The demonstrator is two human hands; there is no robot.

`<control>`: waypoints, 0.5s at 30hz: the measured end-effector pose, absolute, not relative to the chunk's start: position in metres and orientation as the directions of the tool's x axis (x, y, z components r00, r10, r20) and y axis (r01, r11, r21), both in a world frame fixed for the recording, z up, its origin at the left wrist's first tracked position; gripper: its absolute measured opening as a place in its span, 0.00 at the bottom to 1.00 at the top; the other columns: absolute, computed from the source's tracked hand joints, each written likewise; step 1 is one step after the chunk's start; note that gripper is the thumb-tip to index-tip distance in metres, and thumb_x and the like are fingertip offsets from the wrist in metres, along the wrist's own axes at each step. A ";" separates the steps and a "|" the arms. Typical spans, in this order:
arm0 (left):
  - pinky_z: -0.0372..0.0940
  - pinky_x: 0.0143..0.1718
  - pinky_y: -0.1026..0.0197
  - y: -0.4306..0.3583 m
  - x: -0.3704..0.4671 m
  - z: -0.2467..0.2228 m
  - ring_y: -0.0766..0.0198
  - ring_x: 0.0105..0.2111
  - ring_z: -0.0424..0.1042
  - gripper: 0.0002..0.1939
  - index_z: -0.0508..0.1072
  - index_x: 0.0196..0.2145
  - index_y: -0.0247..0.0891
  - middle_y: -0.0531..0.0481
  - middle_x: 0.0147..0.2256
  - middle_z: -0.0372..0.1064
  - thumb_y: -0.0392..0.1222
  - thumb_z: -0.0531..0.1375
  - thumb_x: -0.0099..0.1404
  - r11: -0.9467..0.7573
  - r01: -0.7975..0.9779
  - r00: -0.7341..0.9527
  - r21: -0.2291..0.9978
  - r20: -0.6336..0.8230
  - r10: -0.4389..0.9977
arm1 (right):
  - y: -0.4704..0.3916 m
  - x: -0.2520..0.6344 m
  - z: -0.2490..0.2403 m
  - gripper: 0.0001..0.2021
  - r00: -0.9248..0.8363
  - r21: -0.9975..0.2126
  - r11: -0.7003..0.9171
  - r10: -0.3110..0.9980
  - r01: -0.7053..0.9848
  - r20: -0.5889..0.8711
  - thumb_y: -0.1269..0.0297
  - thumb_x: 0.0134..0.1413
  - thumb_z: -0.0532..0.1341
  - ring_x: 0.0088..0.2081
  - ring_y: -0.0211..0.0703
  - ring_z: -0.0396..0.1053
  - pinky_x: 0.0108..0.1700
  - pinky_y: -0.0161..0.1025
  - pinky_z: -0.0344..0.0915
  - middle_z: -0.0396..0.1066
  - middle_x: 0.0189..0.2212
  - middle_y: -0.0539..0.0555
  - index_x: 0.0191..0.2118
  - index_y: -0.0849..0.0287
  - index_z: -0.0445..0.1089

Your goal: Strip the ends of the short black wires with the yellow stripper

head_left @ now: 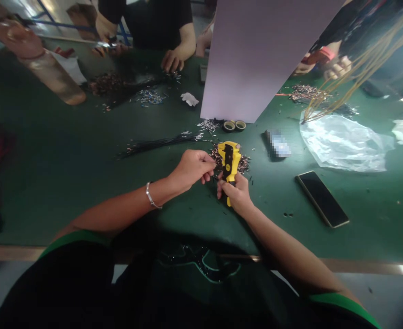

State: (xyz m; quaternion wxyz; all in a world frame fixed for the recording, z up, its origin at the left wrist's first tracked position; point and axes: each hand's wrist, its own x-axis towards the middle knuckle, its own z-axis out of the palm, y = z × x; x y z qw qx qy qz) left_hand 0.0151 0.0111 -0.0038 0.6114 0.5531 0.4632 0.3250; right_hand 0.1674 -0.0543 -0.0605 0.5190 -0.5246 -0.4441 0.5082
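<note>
My right hand point(234, 188) is wrapped round the handle of a yellow and black hand tool point(230, 157), its head pointing away from me. Just left of the tool, my left hand point(196, 167) has its fingers pinched together; whatever lies between them is too small to make out. Beneath and behind the tool is a pile of small copper-coloured pieces point(244, 163). A bundle of dark wires with pale tips point(167, 142) lies beyond my left hand. Small silvery pieces point(208, 125) are scattered near two round rings point(234, 125).
On the green table point(85, 178), a phone point(322, 198), a pixelated object point(278, 144) and a plastic bag point(345, 141) lie to the right. A pale upright panel point(256, 55) stands ahead. Other people's hands point(173, 60) work across the table.
</note>
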 end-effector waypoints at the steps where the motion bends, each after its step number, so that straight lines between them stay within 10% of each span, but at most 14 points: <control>1: 0.59 0.16 0.66 0.011 0.014 -0.003 0.72 0.15 0.65 0.06 0.70 0.22 0.39 0.53 0.18 0.68 0.37 0.62 0.54 0.175 0.107 0.359 0.979 -0.202 0.911 | -0.054 0.169 -0.061 0.09 0.080 -0.993 -0.068 0.994 -0.099 -0.076 0.65 0.44 0.63 0.14 0.36 0.65 0.18 0.35 0.63 0.67 0.17 0.42 0.35 0.57 0.66; 15: 0.64 0.20 0.63 0.013 0.005 0.005 0.70 0.19 0.68 0.04 0.73 0.27 0.38 0.53 0.21 0.69 0.37 0.63 0.51 0.149 0.067 0.316 0.986 -0.163 0.935 | -0.053 0.184 -0.055 0.15 0.005 -0.933 -0.025 1.000 -0.358 -0.029 0.70 0.40 0.61 0.26 0.44 0.71 0.35 0.47 0.71 0.73 0.27 0.49 0.39 0.58 0.69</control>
